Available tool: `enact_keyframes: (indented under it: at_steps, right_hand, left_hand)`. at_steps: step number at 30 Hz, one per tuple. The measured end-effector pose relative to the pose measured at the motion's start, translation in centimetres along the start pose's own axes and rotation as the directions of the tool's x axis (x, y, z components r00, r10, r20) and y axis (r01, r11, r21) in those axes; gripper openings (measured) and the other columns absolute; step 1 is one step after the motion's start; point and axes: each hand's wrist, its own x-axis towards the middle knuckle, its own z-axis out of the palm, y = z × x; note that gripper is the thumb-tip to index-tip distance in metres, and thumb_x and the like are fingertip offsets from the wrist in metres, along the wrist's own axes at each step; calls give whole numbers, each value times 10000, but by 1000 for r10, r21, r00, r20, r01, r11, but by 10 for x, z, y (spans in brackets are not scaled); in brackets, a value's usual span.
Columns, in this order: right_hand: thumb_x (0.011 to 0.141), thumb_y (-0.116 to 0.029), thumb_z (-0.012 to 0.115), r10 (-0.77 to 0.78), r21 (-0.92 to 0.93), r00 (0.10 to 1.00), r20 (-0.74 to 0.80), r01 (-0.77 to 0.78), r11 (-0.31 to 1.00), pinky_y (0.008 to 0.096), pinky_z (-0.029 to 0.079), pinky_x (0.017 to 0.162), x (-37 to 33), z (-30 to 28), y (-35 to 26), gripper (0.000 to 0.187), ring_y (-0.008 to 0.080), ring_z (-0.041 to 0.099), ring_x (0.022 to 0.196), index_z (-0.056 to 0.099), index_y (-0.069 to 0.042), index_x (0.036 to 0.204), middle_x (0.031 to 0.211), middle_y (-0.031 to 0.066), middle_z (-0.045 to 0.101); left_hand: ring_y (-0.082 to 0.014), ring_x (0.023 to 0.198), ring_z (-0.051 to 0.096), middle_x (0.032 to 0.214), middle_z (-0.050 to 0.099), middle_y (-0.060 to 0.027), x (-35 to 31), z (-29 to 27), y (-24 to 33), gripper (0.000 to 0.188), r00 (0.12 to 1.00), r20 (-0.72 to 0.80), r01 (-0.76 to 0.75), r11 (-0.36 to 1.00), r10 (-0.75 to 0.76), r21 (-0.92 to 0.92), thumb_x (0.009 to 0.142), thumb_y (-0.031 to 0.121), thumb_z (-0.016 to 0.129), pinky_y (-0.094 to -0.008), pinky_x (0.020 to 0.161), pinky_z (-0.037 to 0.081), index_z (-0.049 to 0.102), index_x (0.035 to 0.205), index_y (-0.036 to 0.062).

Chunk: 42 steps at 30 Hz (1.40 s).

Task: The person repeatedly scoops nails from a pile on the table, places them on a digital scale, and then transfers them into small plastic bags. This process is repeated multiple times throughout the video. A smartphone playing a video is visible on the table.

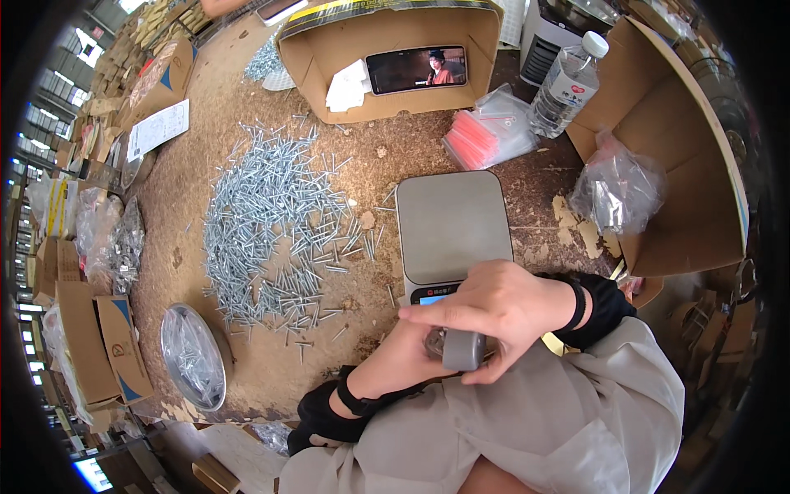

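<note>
Just in front of the scale, over my lap, my two hands come together around a grey caster wheel (463, 350) with some metal showing beside it. My left hand (395, 354) closes on it from the left, its fingers partly hidden. From the right and above, my right hand (502, 311) grips it, the index finger stretched across toward the left hand. Beyond them sits a digital scale (454, 226) with a bare grey plate, its lit display partly covered by my right hand. A wide heap of silver screws (267, 226) spreads over the table to the left.
A metal bowl (194, 356) holding a clear bag stands front left. At the back, an open cardboard box (395, 105) holds a phone (416, 69). Red-striped plastic bags (485, 136), a water bottle (566, 86) and another open carton (671, 148) with crumpled plastic (617, 189) line the right.
</note>
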Motion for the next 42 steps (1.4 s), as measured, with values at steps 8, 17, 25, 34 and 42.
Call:
enact_keyframes:
  at_steps: [8,17,25,34,42]
  right_hand:
    - [748,-527,799,-33,203,997,76,17,979,360,444,503,0,-13,1,916,301,594,539,499,-18,1447,719,76,646]
    - [755,-535,801,-22,299,999,40,8,954,356,483,552,-2,-11,5,946,306,638,601,476,10,1456,818,107,693]
    - [790,-410,736,77,314,994,-76,-49,948,410,546,717,-7,-18,14,775,361,687,800,512,-10,1416,1005,154,710]
    - [687,-148,805,296,-423,936,-189,-349,836,459,401,1076,-10,-29,45,671,361,495,1276,566,-65,1309,1298,165,566]
    - [874,-245,729,-202,-117,977,-65,193,974,578,266,1172,2,4,-2,308,372,446,1379,688,-69,1124,1405,169,539]
  left_hand:
    - [-179,1062,625,1183,641,-72,-8,5,-14,587,987,144,91,991,-76,-94,792,123,815,-326,890,518,555,1308,20]
    - [-174,1119,607,1204,634,-73,-4,7,-13,622,995,82,-38,988,51,-153,783,107,825,-345,954,497,534,1327,23]
    - [-96,824,579,975,580,-30,-6,7,-9,430,997,28,-65,983,71,-169,785,26,806,-251,717,491,547,1128,38]
    - [-115,702,511,829,501,-27,-14,-12,2,766,880,-428,-431,722,204,-542,719,13,853,-273,643,420,372,1308,111]
    - [-208,1314,434,1534,280,-126,-22,-3,-9,983,973,-18,-231,973,231,-4,816,-98,591,-310,926,471,37,1594,136]
